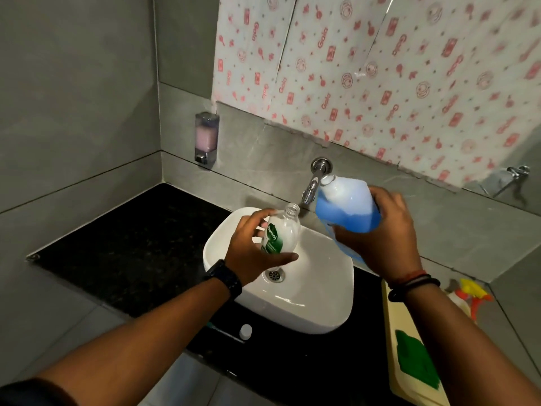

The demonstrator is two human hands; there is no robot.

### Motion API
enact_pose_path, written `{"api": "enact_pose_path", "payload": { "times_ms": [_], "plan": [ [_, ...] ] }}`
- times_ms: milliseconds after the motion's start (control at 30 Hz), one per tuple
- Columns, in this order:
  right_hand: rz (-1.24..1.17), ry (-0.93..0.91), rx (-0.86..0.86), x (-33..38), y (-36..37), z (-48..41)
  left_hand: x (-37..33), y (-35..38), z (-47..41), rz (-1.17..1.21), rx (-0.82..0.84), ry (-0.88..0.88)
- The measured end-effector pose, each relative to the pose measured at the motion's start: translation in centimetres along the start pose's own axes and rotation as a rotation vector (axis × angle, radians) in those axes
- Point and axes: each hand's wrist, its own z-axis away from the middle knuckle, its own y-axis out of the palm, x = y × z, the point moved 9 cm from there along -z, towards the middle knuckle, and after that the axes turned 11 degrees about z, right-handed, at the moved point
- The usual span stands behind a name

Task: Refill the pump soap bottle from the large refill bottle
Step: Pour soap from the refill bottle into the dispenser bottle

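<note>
Gripping tilted bottles above the sink, hands apart.

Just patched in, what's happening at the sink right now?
A person is holding two bottles over the white basin. The left hand grips the small clear soap bottle, pump off and neck open, tilted toward the right. The right hand holds the large refill bottle of blue liquid, its mouth up near the tap. No liquid is flowing yet.

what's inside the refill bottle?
Blue liquid fills most of the refill bottle; its neck end looks clear. The right hand covers its lower part.
</note>
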Motion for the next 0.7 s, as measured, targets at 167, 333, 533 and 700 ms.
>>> {"api": "enact_pose_path", "payload": {
  "times_ms": [167, 333, 533, 700],
  "plan": [
    [0.178, -0.053, 0.095, -0.3, 0.9, 0.8, -0.6, 1.2, 0.5, 0.002, 0.039, -0.026],
    [0.269, -0.065, 0.099, -0.2, 0.5, 1.5, -0.9, 1.8, 0.7, -0.003, 0.057, -0.029],
    [0.369, -0.067, 0.103, -0.7, 0.4, 1.6, -1.1, 2.3, 0.8, 0.001, 0.062, -0.031],
    [0.412, -0.073, 0.116, -1.1, 0.6, 1.6, -1.3, 2.7, 0.8, -0.013, 0.070, -0.023]
  ]
}}
